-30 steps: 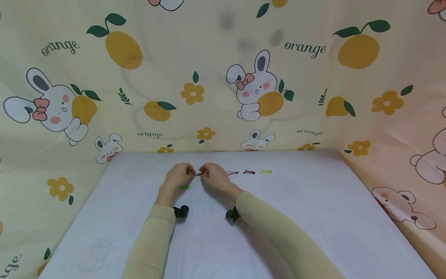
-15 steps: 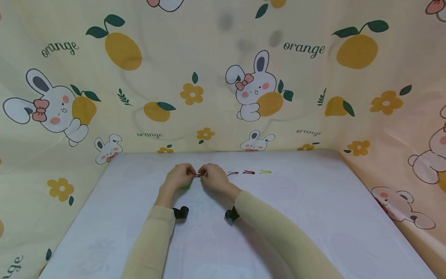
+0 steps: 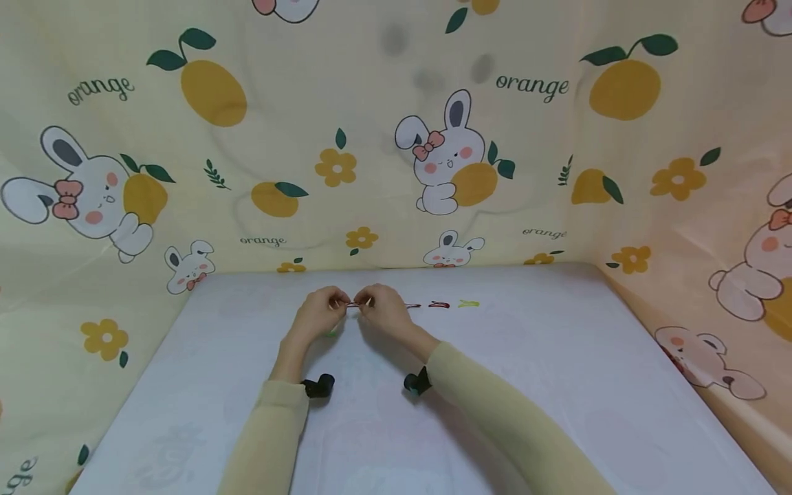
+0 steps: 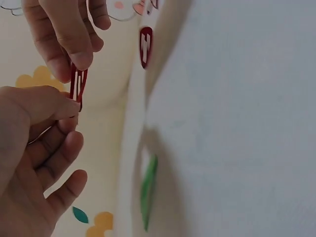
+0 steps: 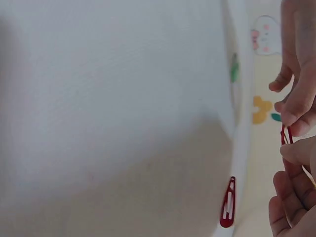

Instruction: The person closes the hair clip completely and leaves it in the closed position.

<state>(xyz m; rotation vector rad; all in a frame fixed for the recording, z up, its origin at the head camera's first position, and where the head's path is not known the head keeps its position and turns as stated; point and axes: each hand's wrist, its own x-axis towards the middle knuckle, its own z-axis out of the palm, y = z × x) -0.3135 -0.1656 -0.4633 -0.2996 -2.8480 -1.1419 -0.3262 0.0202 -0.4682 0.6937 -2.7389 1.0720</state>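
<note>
A dark red snap hair clip (image 3: pixel 353 304) is stretched between my two hands over the back of the table. My left hand (image 3: pixel 317 314) pinches one end between thumb and forefinger, the other fingers loosely bent. At the opposite end, the thumb and fingertips of my right hand (image 3: pixel 386 311) pinch the clip. The left wrist view shows the slots of the held clip (image 4: pixel 77 86) between the fingertips. Under my left hand lies a green hair clip (image 4: pixel 148 192), partly covered in the head view. A second dark red clip (image 5: pixel 228 202) lies on the table near my right hand.
Right of my hands, a dark red clip (image 3: pixel 413 305), a red clip (image 3: pixel 439 304) and a yellow clip (image 3: pixel 469 303) lie in a row on the white table (image 3: pixel 526 385). A printed curtain (image 3: pixel 371 137) hangs behind. Black wrist cameras (image 3: pixel 319 386) sit on both wrists.
Both hands have risen slightly with the dark red hair clip pinched between them. The head view has shifted a little, moving the background slightly left.
</note>
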